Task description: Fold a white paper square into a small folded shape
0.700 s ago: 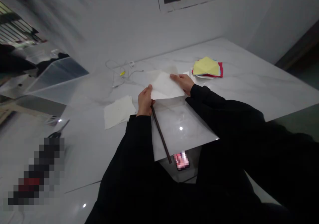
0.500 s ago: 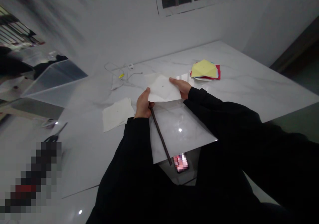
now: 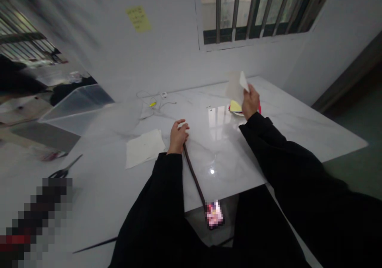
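My right hand (image 3: 251, 101) pinches a white sheet of paper (image 3: 235, 87), raised and bent, over the far right part of the table. Below it, a stack of coloured paper (image 3: 236, 106), yellow on top with red edges, is partly covered by the hand and the sheet. My left hand (image 3: 178, 136) hovers over the middle of the table with its fingers loosely bent and apart. From under that hand, a thin dark brown strip (image 3: 193, 175) runs to the table's front edge; whether the hand touches it is unclear. Left of this hand lies a white paper stack (image 3: 145, 148).
A white cable (image 3: 159, 108) with a yellow tag lies near the wall. Scissors (image 3: 64, 171) rest at the left beside a blurred-out dark object. A clear plastic box (image 3: 80, 105) stands further back. A pixelated pink item (image 3: 214, 214) is below the table's front edge (image 3: 227, 196).
My right hand has carried the white sheet away to the right, over the coloured stack. My left hand has let go of the sheet and its fingers have loosened. The view has tilted up.
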`<state>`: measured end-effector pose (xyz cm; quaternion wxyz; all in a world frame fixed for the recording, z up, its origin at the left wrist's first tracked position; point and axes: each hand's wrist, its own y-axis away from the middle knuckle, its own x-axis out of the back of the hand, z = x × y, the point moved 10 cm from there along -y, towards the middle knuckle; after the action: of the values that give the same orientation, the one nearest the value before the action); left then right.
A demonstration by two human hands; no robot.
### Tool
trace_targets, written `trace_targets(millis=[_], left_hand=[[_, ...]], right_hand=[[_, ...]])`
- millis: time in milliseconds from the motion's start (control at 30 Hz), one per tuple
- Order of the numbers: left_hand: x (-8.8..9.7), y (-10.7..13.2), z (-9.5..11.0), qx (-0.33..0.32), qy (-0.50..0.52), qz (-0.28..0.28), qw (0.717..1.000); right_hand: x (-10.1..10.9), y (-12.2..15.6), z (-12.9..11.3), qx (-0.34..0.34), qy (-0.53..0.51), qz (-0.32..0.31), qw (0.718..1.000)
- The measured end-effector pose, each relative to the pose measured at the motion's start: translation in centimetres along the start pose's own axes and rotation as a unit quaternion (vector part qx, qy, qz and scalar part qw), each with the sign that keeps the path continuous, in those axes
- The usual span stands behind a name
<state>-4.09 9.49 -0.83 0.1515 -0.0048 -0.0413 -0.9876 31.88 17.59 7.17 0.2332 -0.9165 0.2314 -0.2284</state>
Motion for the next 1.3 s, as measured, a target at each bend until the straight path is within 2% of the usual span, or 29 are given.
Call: trace_targets(millis=[67,100,167,233,300,367,467,533,633,733,833,900,1033,1100,1200,1300], left_hand=[[-0.3,0.2,0.8,-0.082,-0.146,0.008,0.986],[-0.7,0.5,1.3,-0.126,-0.216,0.013,0.968],[-1.4,1.2,1.9,-0.195,-0.318,0.025,0.928],[-2.1,1.6,1.9,-0.226,-0.378,0.022,0.897],[-2.6,1.7,1.7,-0.245,-0.415,0.009,0.876],[-2.9,1.7,1.8,-0.267,-0.435,0.0,0.86],[-2.7,1.4,2.1,-0.277,-0.433,0.009,0.858],[-2.5,1.2,2.3,-0.276,-0.426,0.019,0.861],[-2.6,1.3,2.5,-0.285,-0.427,0.023,0.858],[-2.2,1.3,2.9,-0.294,-0.435,0.031,0.85],[-0.7,1.1,3.6,-0.303,-0.444,0.051,0.842],[1.0,1.0,4.4,-0.316,-0.457,0.06,0.829],[5.0,0.5,4.6,-0.32,-0.535,0.014,0.782],[7.7,0.1,3.8,-0.289,-0.582,-0.011,0.76],[11.6,-0.6,1.7,-0.221,-0.628,-0.041,0.745],[13.7,-0.9,-0.6,-0.169,-0.638,-0.075,0.747]], right_hand=[[2.8,-1.6,-0.8,0.101,0.174,0.016,0.979],[3.1,-1.9,-0.4,0.128,0.228,0.001,0.965],[2.0,-1.6,1.8,0.139,0.287,-0.078,0.945],[-0.7,-0.1,5.6,0.096,0.313,-0.205,0.922],[-2.6,1.5,8.9,0.048,0.329,-0.289,0.898],[-3.0,1.9,9.7,0.054,0.331,-0.274,0.901],[-1.9,1.4,7.7,0.104,0.302,-0.165,0.933],[-2.0,2.1,5.1,0.157,0.264,-0.133,0.942],[-4.2,5.0,0.6,0.244,0.202,-0.157,0.935],[-7.5,9.0,-3.6,0.295,0.145,-0.191,0.925],[-10.8,12.8,-6.9,0.322,0.096,-0.232,0.913],[-12.4,14.4,-8.1,0.326,0.071,-0.259,0.906],[-13.6,14.8,-8.0,0.304,0.038,-0.282,0.909],[-13.6,14.0,-7.0,0.279,0.034,-0.279,0.918],[-13.5,13.1,-6.1,0.253,0.023,-0.268,0.929],[-13.5,12.9,-5.9,0.242,0.012,-0.268,0.933]])
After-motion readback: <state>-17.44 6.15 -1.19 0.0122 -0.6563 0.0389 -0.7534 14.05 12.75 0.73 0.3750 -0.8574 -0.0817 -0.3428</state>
